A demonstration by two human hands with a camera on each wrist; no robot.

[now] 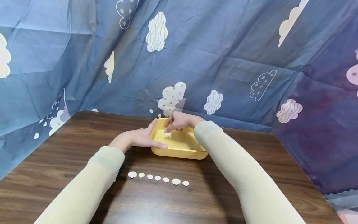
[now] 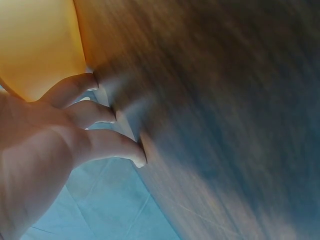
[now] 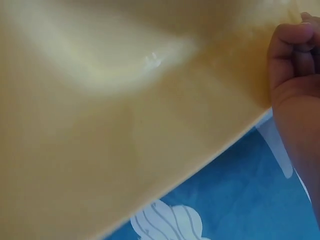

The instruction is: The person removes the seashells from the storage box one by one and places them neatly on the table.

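Note:
A yellow tray point(image 1: 181, 140) sits on the table. My left hand point(image 1: 141, 137) rests at its left end, thumb laid along the front rim and the other fingers spread down the outer side; in the left wrist view these fingers point(image 2: 122, 145) reach the tabletop. Over the tray's inside hangs my right hand point(image 1: 180, 120), its fingertips at a small white shell point(image 1: 167, 134). Whether they pinch that shell or only touch it, I cannot tell. The right wrist view shows curled fingers point(image 3: 282, 55) at the right edge, with the fingertips mostly out of sight.
Several white shells point(image 1: 158, 178) lie in a row on the wooden table point(image 1: 156, 202), in front of the tray. Behind the table hangs a blue cloth point(image 1: 195, 71) with cloud prints.

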